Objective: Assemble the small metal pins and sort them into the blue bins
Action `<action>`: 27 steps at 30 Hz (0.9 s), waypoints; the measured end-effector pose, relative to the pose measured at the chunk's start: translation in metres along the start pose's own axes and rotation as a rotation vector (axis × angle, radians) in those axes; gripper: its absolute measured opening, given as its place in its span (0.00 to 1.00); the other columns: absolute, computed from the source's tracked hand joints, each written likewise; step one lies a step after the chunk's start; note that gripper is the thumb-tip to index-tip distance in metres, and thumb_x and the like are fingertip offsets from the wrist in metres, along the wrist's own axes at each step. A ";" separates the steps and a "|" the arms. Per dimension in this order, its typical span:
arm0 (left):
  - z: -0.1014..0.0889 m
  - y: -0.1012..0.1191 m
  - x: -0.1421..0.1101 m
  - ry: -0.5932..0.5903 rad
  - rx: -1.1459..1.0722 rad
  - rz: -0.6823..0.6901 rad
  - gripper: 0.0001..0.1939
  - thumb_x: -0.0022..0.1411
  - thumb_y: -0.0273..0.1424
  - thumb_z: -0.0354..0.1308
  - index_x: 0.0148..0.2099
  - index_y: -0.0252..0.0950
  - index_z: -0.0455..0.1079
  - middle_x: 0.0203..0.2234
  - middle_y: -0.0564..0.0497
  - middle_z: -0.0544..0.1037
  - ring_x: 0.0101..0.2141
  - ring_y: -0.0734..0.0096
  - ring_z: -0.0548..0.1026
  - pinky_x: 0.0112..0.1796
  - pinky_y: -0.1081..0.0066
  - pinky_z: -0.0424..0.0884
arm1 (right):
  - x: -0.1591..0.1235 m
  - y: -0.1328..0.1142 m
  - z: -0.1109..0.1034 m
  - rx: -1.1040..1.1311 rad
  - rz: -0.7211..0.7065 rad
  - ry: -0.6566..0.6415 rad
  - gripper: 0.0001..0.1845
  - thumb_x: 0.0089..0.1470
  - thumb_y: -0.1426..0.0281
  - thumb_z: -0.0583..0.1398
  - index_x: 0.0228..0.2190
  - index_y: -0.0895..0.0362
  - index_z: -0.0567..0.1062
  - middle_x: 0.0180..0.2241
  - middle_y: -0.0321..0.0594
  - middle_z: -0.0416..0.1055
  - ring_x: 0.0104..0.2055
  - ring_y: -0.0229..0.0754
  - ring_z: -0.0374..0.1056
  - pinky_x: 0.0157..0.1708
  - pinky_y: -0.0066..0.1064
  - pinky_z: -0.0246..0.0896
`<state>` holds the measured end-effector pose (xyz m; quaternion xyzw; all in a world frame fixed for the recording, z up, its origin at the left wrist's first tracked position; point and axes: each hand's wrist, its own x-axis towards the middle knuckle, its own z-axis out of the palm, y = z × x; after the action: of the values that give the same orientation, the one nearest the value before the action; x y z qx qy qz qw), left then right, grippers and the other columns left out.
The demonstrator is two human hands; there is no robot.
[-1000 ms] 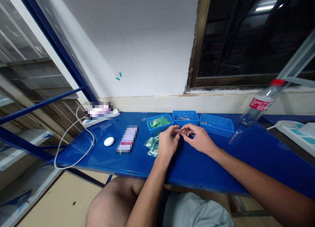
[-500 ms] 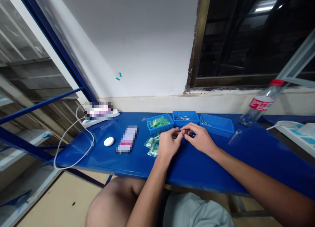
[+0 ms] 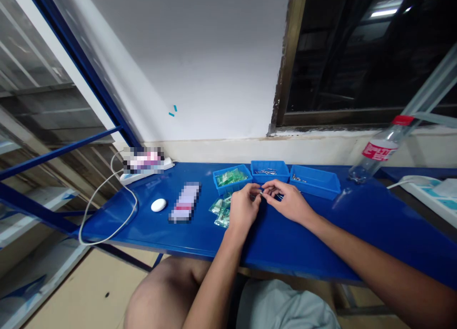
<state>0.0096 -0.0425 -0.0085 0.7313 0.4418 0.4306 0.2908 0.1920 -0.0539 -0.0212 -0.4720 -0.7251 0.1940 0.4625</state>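
Note:
My left hand (image 3: 243,207) and my right hand (image 3: 285,200) meet over the blue table, fingers bent and fingertips nearly touching. Between the right thumb and forefinger is a small shiny metal piece (image 3: 262,193), too small to name. The left fingers are curled close by it; what they hold, if anything, is hidden. Small green-and-clear packets (image 3: 222,210) lie beside the left hand. Beyond the hands stand three blue bins: the left bin (image 3: 233,188) has green packets, the middle bin (image 3: 269,178) thin metal pins, the right bin (image 3: 321,186) a few small metal parts.
A white oval object (image 3: 159,205) and a blurred-out phone-like slab (image 3: 184,203) lie on the table (image 3: 303,245) to the left. A power strip (image 3: 146,171) with a looping white cable (image 3: 107,241) sits at the back left. A plastic bottle (image 3: 378,150) stands at the back right.
The fingertips have drawn slightly apart, and a small shiny metal piece now shows between them. Arms and table items stay in place.

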 end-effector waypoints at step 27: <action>0.001 -0.003 0.000 0.012 -0.040 0.031 0.15 0.62 0.16 0.63 0.47 0.38 0.78 0.41 0.50 0.86 0.42 0.66 0.85 0.48 0.66 0.81 | 0.001 0.007 0.002 0.101 0.121 -0.002 0.09 0.60 0.63 0.65 0.40 0.53 0.79 0.38 0.41 0.82 0.39 0.46 0.79 0.43 0.40 0.76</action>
<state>0.0093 -0.0412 -0.0114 0.7293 0.4236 0.4484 0.2961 0.1935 -0.0498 -0.0266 -0.4909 -0.6848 0.2586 0.4724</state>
